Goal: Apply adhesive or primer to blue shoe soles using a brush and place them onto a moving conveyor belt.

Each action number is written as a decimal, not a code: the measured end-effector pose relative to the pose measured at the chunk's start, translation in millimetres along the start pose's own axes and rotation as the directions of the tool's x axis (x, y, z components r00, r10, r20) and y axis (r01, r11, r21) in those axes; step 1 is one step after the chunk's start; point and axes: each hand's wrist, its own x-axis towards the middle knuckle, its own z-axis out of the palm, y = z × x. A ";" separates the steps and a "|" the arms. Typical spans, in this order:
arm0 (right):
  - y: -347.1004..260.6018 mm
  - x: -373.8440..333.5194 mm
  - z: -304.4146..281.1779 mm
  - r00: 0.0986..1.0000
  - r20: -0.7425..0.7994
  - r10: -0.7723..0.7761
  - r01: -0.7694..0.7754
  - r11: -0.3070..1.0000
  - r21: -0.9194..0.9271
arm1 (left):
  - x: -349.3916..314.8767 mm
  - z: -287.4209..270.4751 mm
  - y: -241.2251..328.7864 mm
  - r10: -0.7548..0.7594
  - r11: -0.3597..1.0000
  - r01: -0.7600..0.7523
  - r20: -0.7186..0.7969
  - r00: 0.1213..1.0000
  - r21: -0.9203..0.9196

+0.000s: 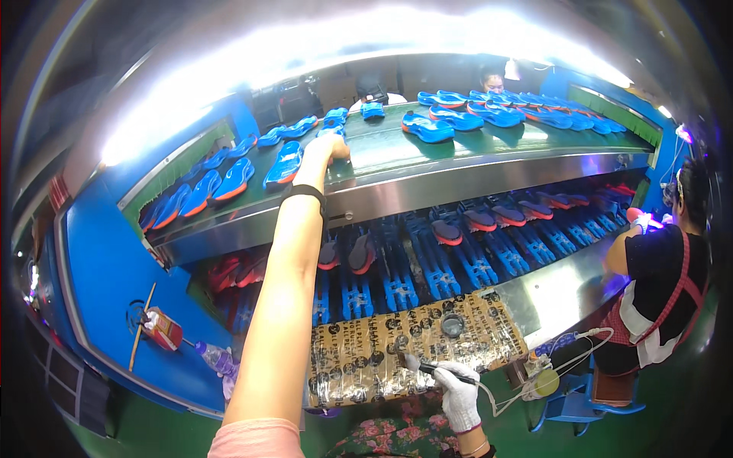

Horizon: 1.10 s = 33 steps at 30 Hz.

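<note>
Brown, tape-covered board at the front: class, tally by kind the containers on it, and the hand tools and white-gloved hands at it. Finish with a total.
Small, round grey container on the brown, tape-covered board: 1
Slim, dark-handled brush: 1
White-gloved right hand, holding the brush: 1
Total: 3

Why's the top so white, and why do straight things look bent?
In the head view, the lights glare so bright they're blown out; fisheye bending makes them arch; the green belt shines pale; some blue soles have dark patches under them, probably shadows.
</note>
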 end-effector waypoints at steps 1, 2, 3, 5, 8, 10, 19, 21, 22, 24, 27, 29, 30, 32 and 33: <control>1.7 3.7 -0.9 1.000 -0.002 -0.014 0.014 1.000 0.021 | 3.5 3.9 -0.8 -0.031 1.000 0.030 -0.094 0.995 -0.008; 6.0 1.1 -3.5 1.000 -0.017 -0.019 0.020 0.999 0.042 | 7.7 13.1 -0.7 -0.055 0.998 0.053 -0.172 0.984 -0.016; 6.4 1.7 -4.3 0.999 -0.034 -0.018 0.019 0.999 0.030 | 12.5 13.6 -3.6 -0.069 0.998 0.068 -0.136 0.988 -0.010; -0.6 -4.7 6.9 1.000 -0.013 -0.001 0.002 0.999 0.036 | 14.9 8.4 -46.9 0.067 0.996 -0.051 -0.232 0.970 0.073; -2.7 -4.9 3.5 0.997 -0.075 -0.034 0.037 0.998 0.048 | -19.8 16.7 -2.1 0.215 0.948 -0.276 -0.321 0.922 -0.158; -3.7 -10.6 8.0 0.998 -0.058 -0.020 0.024 0.998 0.062 | -59.5 7.1 2.7 0.215 0.863 -0.330 -0.312 0.925 -0.383; 0.3 -35.7 23.0 0.998 0.033 -0.048 0.045 0.996 0.075 | -149.6 -2.7 -7.4 0.159 0.773 -0.360 -0.389 0.907 -0.523; 2.1 -38.5 20.2 0.998 0.021 -0.055 0.053 0.995 0.087 | -157.4 8.3 -9.9 0.176 0.586 -0.279 -0.217 0.960 -0.761; 4.3 -41.6 22.3 0.998 0.043 -0.044 0.040 0.995 0.093 | -161.4 16.9 -26.9 0.194 0.587 -0.340 -0.280 0.940 -0.735; 4.7 -45.9 21.7 0.998 0.043 -0.055 0.051 0.994 0.096 | -173.0 33.7 -36.0 0.233 0.580 -0.404 -0.332 0.914 -0.707; -2.1 -51.1 25.0 1.000 -0.013 -0.021 0.022 0.991 0.133 | -199.0 52.1 -23.3 0.103 0.359 -0.581 -0.588 0.802 -0.730; -4.2 -52.1 25.4 0.999 -0.007 -0.031 0.032 0.991 0.131 | -222.0 65.0 -20.2 0.014 -0.020 -0.591 -0.591 0.806 -0.806; -4.3 -52.3 23.6 0.999 0.012 -0.035 0.033 0.991 0.126 | -236.1 73.0 -17.3 -0.001 -0.249 -0.583 -0.602 0.799 -0.773; -1.4 -49.2 21.6 0.999 0.019 -0.040 0.037 0.992 0.117 | -262.9 88.7 -18.7 -0.097 -0.603 -0.461 -0.514 0.852 -0.651; 2.6 -46.9 21.4 0.998 0.040 -0.050 0.046 0.993 0.112 | -269.1 108.8 -34.2 -0.108 -0.636 -0.453 -0.509 0.854 -0.625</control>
